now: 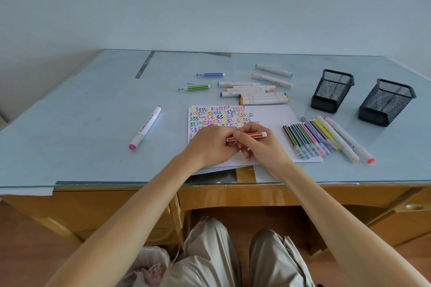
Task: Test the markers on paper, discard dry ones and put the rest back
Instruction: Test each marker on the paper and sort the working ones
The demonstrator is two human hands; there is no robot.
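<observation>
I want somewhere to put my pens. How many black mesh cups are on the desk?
2. One black mesh cup stands right of the white markers; the other mesh cup stands farther right, nearer the desk's edge. Neither seems hidden.

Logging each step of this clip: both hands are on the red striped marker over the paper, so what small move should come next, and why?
Probably finish capping it. Both the left hand and right hand grip the red marker above the scribbled paper, red marks already at the scribbles' edge. Then lay it with the thin markers on the right.
</observation>
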